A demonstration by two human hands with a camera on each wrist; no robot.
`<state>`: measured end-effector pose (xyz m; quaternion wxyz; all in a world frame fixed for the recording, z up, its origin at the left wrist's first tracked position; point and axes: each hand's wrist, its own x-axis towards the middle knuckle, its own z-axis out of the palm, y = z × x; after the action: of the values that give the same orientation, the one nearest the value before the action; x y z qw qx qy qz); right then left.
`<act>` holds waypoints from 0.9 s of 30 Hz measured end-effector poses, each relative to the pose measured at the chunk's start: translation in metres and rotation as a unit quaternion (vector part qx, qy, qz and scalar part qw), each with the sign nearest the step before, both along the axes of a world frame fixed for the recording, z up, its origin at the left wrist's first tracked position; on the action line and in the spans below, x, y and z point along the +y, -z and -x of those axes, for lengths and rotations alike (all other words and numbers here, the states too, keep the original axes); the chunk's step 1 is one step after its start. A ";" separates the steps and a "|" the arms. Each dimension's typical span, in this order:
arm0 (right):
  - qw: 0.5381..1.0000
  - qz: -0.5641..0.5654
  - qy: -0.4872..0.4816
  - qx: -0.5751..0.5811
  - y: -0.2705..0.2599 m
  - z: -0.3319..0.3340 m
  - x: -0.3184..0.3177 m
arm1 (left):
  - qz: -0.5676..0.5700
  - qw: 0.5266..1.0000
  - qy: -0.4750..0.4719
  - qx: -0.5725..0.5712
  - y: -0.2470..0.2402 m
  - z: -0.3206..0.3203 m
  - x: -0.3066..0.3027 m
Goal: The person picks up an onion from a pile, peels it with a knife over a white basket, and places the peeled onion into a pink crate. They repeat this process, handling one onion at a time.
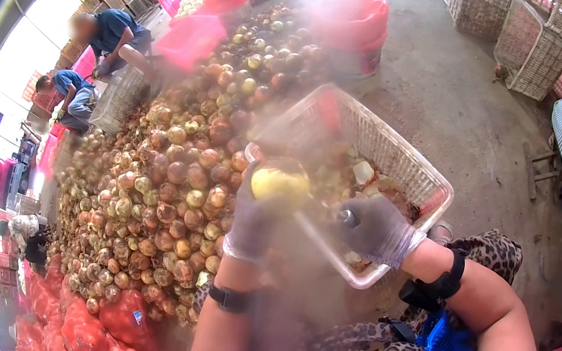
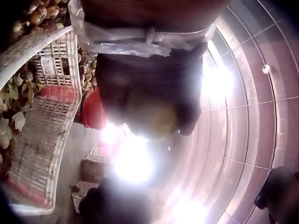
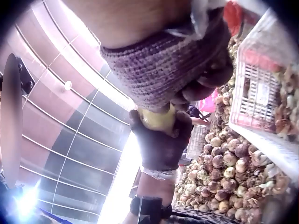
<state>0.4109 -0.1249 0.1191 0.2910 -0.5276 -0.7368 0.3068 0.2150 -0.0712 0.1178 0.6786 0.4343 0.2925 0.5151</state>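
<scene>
In the head view my gloved left hand (image 1: 253,219) grips a pale yellow peeled onion (image 1: 282,180) above the near rim of a plastic crate (image 1: 433,201). To its right, my gloved right hand (image 1: 379,231) curls round a small tool (image 1: 347,218); just its rounded, grey end shows and the rest is hidden or blurred. The right wrist view has the onion (image 3: 159,120) between the left hand's fingers, with the right hand (image 3: 173,70) close above it. Onion skins and white onion pieces (image 1: 363,172) lie inside the crate.
A large heap of unpeeled onions (image 1: 167,186) spreads to the left. Red net sacks (image 1: 87,333) lie at its near end. A red-lined bucket (image 1: 350,27) stands beyond the crate. Other people sit at left and right, among stacked crates (image 1: 539,51).
</scene>
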 end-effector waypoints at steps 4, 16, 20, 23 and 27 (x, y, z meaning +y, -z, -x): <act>0.999 -0.019 0.019 -0.043 -0.005 -0.001 0.001 | -0.038 0.990 -0.052 0.124 -0.004 -0.005 -0.002; 0.960 -0.063 -0.021 -0.271 0.010 -0.022 0.014 | -0.014 0.988 0.040 0.152 0.008 0.001 -0.006; 0.929 -0.103 -0.064 -0.349 -0.001 -0.018 0.014 | 0.170 0.966 0.103 -0.166 0.048 0.011 -0.011; 0.933 -0.119 -0.076 -0.330 -0.001 -0.021 0.012 | 0.218 0.958 0.040 -0.182 0.052 0.007 -0.019; 0.949 -0.064 -0.099 -0.292 0.007 -0.023 0.017 | 0.079 0.996 0.030 -0.032 0.048 0.006 -0.015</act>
<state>0.4337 -0.1082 0.1120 0.0641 -0.4990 -0.8560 0.1189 0.2092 -0.0861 0.0694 0.7349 0.3710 0.2977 0.4834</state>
